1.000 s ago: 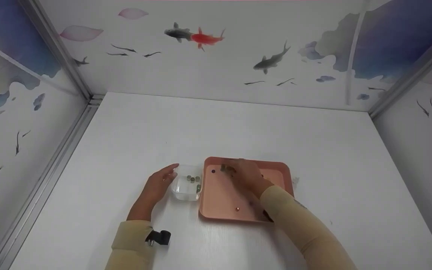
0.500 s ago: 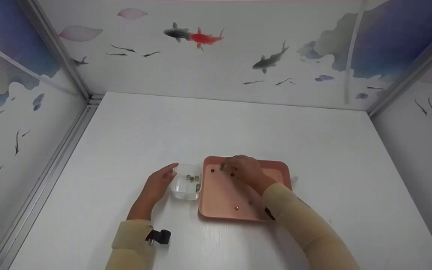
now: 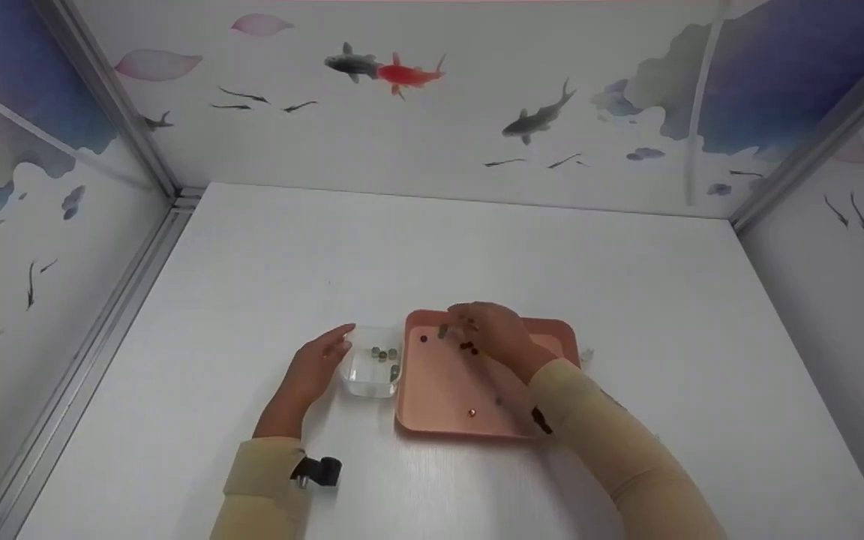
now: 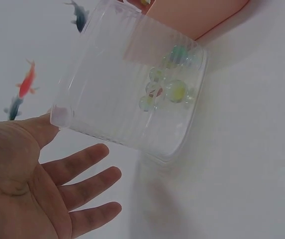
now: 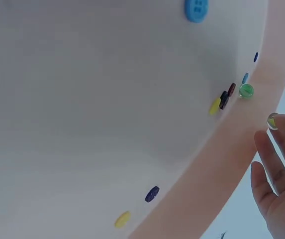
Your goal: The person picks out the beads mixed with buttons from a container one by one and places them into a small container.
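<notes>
In the right wrist view my right hand (image 5: 281, 174) pinches a clear glass marble (image 5: 273, 121) with a yellow streak, above the rim of the pink tray (image 3: 439, 397). A green marble (image 5: 246, 90) lies against the tray wall, beside dark buttons (image 5: 224, 99) and a yellow button (image 5: 215, 106). My left hand (image 3: 317, 367) rests at the left side of a clear plastic box (image 4: 102, 84); one digit touches its corner while the other fingers extend loosely. Several glass marbles (image 4: 176, 91) sit in that box.
A blue button (image 5: 196, 10), a purple button (image 5: 152, 194) and another yellow button (image 5: 123, 219) lie apart in the tray. The box stands close to the tray's left edge. Beyond the tray's right edge is a small clear object (image 3: 588, 354), too small to identify.
My right hand has shifted slightly up and to the right, uncovering dark buttons in the tray. The left hand and the box stay in place.
</notes>
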Tool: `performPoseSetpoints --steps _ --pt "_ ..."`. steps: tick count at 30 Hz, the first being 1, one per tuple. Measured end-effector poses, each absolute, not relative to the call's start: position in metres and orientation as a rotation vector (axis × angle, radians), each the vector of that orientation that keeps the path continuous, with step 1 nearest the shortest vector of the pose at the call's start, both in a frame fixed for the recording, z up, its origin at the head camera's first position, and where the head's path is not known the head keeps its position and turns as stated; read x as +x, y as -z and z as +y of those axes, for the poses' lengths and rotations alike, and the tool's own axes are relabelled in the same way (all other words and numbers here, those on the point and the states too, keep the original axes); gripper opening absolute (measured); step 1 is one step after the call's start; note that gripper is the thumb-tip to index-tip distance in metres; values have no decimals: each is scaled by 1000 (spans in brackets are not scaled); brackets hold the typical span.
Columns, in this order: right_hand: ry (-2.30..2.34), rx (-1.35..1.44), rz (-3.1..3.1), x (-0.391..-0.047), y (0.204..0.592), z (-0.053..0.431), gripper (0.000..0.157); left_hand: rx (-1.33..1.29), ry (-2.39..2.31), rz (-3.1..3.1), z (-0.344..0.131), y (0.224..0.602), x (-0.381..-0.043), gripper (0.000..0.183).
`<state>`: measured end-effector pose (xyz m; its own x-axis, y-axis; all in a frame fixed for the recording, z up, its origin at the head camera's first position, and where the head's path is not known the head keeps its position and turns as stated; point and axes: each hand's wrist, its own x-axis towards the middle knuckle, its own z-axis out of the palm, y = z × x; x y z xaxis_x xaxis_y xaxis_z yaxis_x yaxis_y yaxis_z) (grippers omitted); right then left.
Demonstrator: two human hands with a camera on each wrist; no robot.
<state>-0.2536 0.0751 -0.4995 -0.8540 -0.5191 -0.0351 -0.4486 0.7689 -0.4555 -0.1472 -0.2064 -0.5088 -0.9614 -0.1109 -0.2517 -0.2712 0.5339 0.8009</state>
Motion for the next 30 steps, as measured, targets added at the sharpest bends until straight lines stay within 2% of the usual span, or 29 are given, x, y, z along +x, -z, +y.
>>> performPoseSetpoints --steps 8,23,30 --pt "825 -785 2783 -251 492 81 34 -311 -1393 2600 -207 510 -149 43" --pt "1209 -534 2639 -249 482 90 38 -365 -1409 2556 -207 510 -149 43" --pt "1307 -509 2613 -247 478 92 39 -355 -1422 2556 -208 511 -148 43"
